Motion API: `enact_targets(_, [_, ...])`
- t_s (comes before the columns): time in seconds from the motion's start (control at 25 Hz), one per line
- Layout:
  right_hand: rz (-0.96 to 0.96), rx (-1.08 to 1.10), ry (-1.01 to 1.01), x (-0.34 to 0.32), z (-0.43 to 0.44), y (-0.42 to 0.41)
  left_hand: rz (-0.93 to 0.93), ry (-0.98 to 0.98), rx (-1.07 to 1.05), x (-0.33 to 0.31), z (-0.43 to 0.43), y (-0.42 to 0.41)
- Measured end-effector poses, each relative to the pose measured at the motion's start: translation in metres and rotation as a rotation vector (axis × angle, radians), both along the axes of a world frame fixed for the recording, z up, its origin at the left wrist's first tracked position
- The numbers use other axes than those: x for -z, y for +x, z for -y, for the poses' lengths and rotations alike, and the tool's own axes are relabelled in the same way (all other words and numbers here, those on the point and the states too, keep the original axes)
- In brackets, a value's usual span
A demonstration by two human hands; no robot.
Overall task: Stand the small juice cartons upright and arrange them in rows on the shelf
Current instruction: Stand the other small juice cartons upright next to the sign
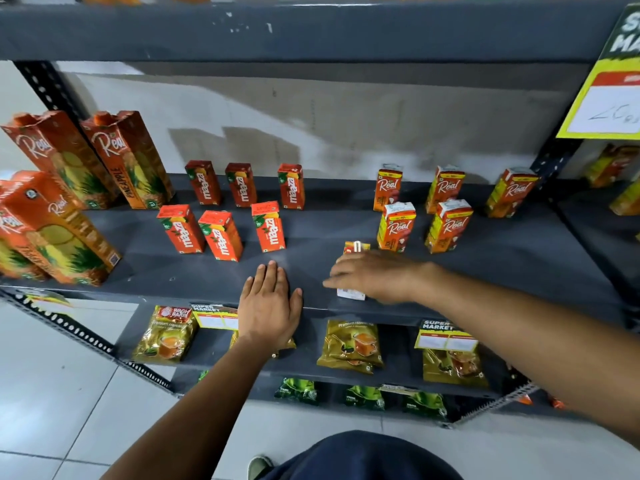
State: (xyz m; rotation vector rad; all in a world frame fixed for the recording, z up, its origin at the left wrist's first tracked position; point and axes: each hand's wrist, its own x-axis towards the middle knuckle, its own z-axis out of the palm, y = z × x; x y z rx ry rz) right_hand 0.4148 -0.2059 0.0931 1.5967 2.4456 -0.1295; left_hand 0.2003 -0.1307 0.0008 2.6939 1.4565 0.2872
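Hands reached onto the dark grey metal shelf (346, 233) from below: the left hand (268, 303) lay flat and spread, palm down on the shelf's front edge, holding nothing, probably as a brace while the other arm stretched in. Left of it stood the tall orange pineapple juice cartons (86, 174), grouped apart from the small stock. Next came the small red mango cartons (221, 209), already upright in two rows of three, fronts facing out, so that section looked finished. Farther right, the right hand (375, 277) was draped over a small orange-and-white carton lying on its side (353, 268) near the shelf's front edge; whether the fingers had closed round it I could not tell, but the reach suited tipping it upright. Just behind it stood the small orange-and-yellow juice cartons (446, 206), three at the back and two in front, leaving a gap in the front row that the lying carton would plausibly fill.
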Motion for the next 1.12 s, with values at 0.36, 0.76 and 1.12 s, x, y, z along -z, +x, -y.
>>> enact_targets(0.36, [-0.226,0.903,0.191,0.000,-0.037,-0.031,0.004,0.003,-0.007,-0.002,0.004,0.000])
enact_targets(0.76, [-0.863,1.079,0.444,-0.024,0.091,0.059,0.100,-0.038,0.070,-0.017,0.044,0.057])
enact_targets(1.12, [-0.829,1.241,0.923,0.029,0.108,0.184,-0.065,-0.010,0.118,-0.005,0.071,0.132])
